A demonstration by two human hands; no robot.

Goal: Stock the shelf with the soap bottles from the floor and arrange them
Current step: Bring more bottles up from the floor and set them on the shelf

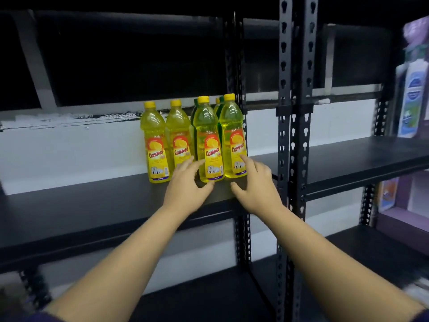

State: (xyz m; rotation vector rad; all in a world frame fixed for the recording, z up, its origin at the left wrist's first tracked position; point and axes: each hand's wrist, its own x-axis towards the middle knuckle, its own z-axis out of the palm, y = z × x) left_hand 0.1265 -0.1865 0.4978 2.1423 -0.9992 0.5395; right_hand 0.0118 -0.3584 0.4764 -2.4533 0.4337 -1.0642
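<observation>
Several yellow soap bottles with yellow caps and red-orange labels stand upright on the black shelf point(81, 205), grouped at its right end by the upright post. The front row runs from a left bottle point(156, 145) to a right bottle point(232, 138); more bottles stand partly hidden behind. My left hand point(186, 184) is open, fingers spread, just in front of the second bottle point(178, 135) and the third bottle point(210, 140). My right hand point(254, 184) is open too, with its index fingertip touching the lower label of the right bottle. Neither hand grips anything.
Black perforated posts point(294, 135) split this shelf from a neighbouring black shelf point(359, 159) on the right. A white and blue bottle point(412, 98) stands at the far right edge. Lower shelves sit below, with boxed goods at the lower right point(390, 194).
</observation>
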